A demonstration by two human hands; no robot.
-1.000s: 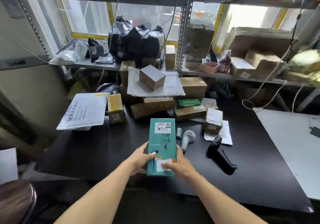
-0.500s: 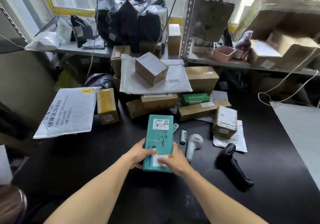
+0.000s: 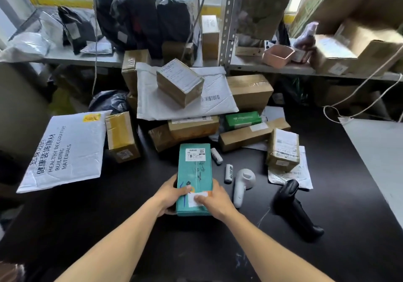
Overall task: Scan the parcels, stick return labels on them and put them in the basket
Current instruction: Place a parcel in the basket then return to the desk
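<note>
So the teal parcel (image 3: 194, 179) is lying flat on the black bench (image 3: 109, 216), and everything else sits around it. Left hand (image 3: 169, 196) has its grip wrapped round the parcel's left edge, thumb on top. Right hand (image 3: 214, 201) clamps the right edge, thumb pressing the small white return label (image 3: 197, 198) onto the near end of the parcel. Just right of the parcel is a white scanner (image 3: 242, 185), further right a black scanner (image 3: 294, 209). Two little label rolls (image 3: 228, 173) lie between parcel and white scanner. Behind the parcel there's a pile of brown boxes (image 3: 193, 126).
</note>
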